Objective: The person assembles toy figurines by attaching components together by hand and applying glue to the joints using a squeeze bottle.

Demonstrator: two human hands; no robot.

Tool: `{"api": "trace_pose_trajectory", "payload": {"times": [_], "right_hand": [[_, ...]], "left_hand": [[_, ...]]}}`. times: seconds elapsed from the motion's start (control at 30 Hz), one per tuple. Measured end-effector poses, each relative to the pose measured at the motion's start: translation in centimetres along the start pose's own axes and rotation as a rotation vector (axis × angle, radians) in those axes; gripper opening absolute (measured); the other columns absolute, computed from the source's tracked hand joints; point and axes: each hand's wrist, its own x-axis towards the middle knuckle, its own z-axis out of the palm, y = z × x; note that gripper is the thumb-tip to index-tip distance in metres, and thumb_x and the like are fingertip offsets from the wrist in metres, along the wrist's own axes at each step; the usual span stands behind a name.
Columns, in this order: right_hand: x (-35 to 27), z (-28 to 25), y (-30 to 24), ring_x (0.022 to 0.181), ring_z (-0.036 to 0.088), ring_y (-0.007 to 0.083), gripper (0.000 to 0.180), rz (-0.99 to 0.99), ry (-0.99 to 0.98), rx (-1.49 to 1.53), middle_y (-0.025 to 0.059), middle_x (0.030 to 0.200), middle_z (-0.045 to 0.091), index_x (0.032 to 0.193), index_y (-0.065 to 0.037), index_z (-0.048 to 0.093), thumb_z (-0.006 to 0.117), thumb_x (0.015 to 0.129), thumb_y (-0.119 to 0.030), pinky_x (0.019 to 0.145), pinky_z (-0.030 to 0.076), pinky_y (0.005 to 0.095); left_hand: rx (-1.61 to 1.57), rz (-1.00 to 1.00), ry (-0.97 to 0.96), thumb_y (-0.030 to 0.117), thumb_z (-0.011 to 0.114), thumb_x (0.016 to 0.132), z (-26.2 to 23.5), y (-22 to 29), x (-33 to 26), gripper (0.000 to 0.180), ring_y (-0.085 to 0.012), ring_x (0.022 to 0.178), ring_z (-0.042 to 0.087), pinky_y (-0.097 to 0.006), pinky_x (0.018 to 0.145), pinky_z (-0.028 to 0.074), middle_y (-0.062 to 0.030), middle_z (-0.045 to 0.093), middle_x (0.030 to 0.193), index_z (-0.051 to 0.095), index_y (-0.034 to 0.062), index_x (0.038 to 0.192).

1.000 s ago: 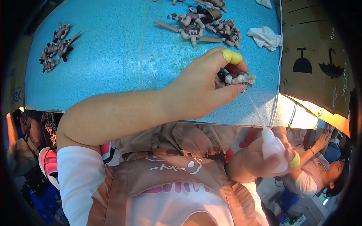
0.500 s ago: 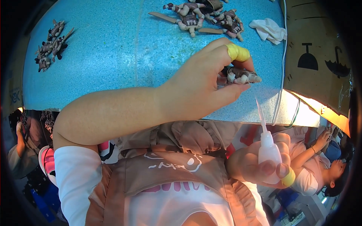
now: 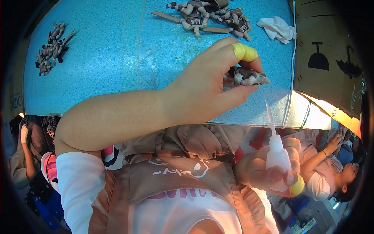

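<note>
My left hand is closed round a small figurine above the table, with yellow tape wrapped on one finger. The figurine is brown and pale and lies sideways between thumb and fingers; its far part is hidden by them. In my right hand, by the table's near edge, is a white squeeze bottle, held upright. Its long thin nozzle points up, a little below the figurine and apart from it. Yellow tape also covers a fingertip of this hand.
Several similar figurines lie in a heap at the far side of the blue table. A smaller cluster is at the left. A crumpled white tissue, a white cable and a cardboard box are at the right. Other people sit nearby.
Both hands keep their holds on the figurine and the bottle almost unmoved. The view has shifted very slightly, and a person's arm at the far left has moved.
</note>
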Motion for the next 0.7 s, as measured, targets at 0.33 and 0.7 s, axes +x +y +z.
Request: {"api": "trace_pose_trajectory", "payload": {"times": [0.33, 0.7], "right_hand": [[-0.1, 0.8, -0.4, 0.043, 0.032, 0.0110, 0.012, 0.065, 0.063, -0.087, -0.0031, 0.056, 0.035, 0.095, -0.020, 0.045, 0.053, 0.088, -0.027, 0.048, 0.026, 0.0292], [0.4, -0.6, 0.6, 0.042, 0.029, 0.0119, 0.011, 0.007, 0.009, 0.004, -0.0005, 0.054, 0.035, 0.097, -0.015, 0.043, 0.050, 0.088, -0.015, 0.048, 0.026, 0.0302]], "left_hand": [[-0.001, -0.051, -0.036, -0.006, 0.060, 0.080, 0.0, 0.1, -0.1, 0.032, -0.0107, 0.092, 0.054, -0.023, 0.079, 0.046, -0.0049, 0.048, 0.100, 0.045, 0.0030, 0.107], [0.020, -0.108, -0.028, -0.006, 0.058, 0.081, -0.2, 0.4, -0.1, 0.033, -0.0123, 0.098, 0.054, -0.024, 0.082, 0.046, -0.0057, 0.049, 0.103, 0.043, 0.0022, 0.110]]}}
